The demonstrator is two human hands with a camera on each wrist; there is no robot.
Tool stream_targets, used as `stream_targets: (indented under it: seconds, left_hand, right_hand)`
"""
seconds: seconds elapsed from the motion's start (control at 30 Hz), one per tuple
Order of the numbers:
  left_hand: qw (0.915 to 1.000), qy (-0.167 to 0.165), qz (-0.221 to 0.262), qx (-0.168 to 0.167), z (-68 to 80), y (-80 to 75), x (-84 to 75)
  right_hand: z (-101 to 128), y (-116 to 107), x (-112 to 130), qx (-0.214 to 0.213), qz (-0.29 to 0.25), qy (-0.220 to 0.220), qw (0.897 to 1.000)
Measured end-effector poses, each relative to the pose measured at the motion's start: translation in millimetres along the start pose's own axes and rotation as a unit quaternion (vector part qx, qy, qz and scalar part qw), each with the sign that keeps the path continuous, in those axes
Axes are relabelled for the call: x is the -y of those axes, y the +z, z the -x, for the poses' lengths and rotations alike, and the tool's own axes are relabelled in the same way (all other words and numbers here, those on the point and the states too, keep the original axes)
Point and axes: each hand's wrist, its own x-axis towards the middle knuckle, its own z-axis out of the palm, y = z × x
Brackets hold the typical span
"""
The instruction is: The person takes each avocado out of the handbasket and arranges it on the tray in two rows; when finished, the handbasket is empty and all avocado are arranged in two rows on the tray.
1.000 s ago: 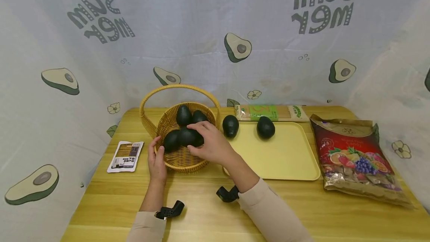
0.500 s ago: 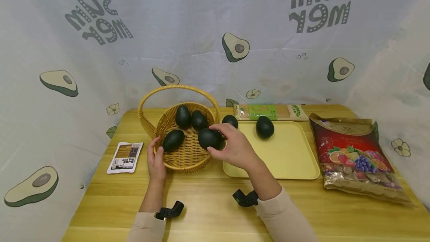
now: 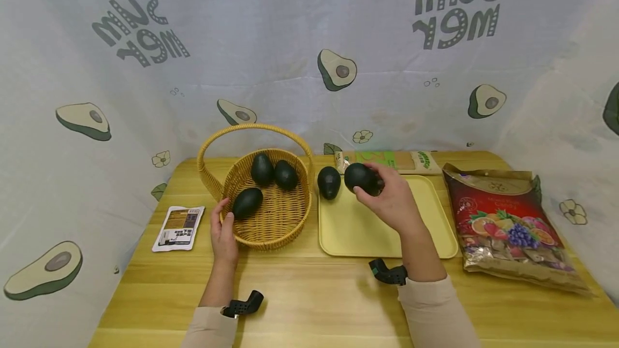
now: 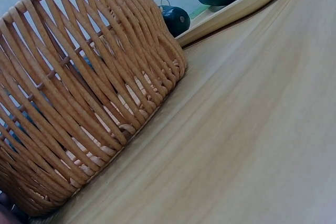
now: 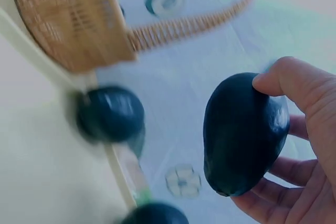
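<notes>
In the head view my right hand (image 3: 394,200) holds a dark green avocado (image 3: 361,178) over the back of the yellow tray (image 3: 387,243). The right wrist view shows thumb and fingers around this avocado (image 5: 244,135), raised off the surface. My left hand (image 3: 224,238) grips the left rim of the yellow wicker basket (image 3: 290,238). Inside the basket are three avocados: one near my left fingers (image 3: 247,203) and two at the back (image 3: 263,169). Another avocado (image 3: 329,182) lies at the tray's back left corner. One more tray avocado (image 5: 155,216) is mostly hidden behind the held one in the head view.
The basket's tall arched handle (image 3: 256,127) stands over it. A white pouch (image 3: 179,228) lies left of the basket. Behind the tray is a noodle-like packet (image 3: 406,161), and a red candy bag (image 3: 508,224) lies to its right. A printed cloth (image 3: 290,79) hangs behind the table.
My right hand has lifted an avocado out of the basket and carried it right, over the tray. The left hand stays at the basket rim.
</notes>
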Motion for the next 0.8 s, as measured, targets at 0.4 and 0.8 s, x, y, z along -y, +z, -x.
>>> stream_targets:
  seconds: [0.4,0.8]
  left_hand:
    - [0.9999,-0.003,-0.011,0.005,1.2,-0.6,-1.9]
    - [0.9999,-0.003,-0.007,0.009,2.6,-0.9,-2.2]
  right_hand:
    - [3,-37,-50,-0.053,-0.014,0.126,0.99]
    - [8,-45,-94,-0.086,0.041,0.242,0.965]
